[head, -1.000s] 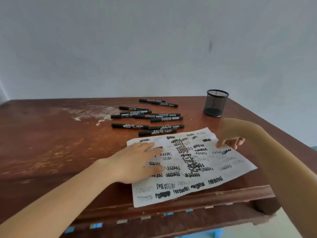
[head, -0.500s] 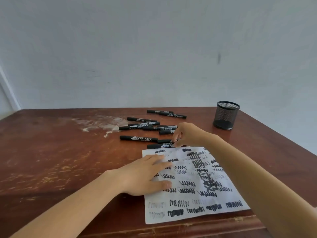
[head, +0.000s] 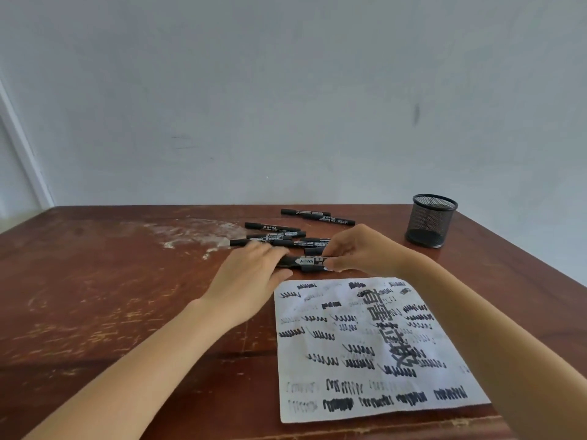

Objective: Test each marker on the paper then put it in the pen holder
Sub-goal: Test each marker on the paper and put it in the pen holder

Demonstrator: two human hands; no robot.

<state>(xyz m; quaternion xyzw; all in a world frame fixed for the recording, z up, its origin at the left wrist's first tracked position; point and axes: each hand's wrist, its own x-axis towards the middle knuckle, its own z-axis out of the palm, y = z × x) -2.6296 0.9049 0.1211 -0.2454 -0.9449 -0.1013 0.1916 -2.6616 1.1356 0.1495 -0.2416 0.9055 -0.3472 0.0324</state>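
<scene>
1. Leftmost, the tabletop is showing a pale, worn patch toward its far edge, and nothing of the task is lying there.
2. The left hand is curling its fingers round the left end of a black marker, just beyond the paper's far edge.
3. That marker is lying level between the two hands, low over the tabletop. Whether its cap is on I cannot tell, but I judge that uncapping is the step in hand and that this one is not yet tested.
4. Behind it, several loose markers are lying in a cluster toward the far edge, all waiting to be tested.
5. The right hand is pinching the marker's right end between thumb and fingertips.
6. The paper is lying flat at the near edge, toward the right corner. It is carrying many black scribbles, though which pens made them cannot be told.
7. The pen holder is standing upright near the far right corner, well apart from the hands. No marker is sticking out of it, so the task looks to be at its start, with every marker left to put away.
</scene>
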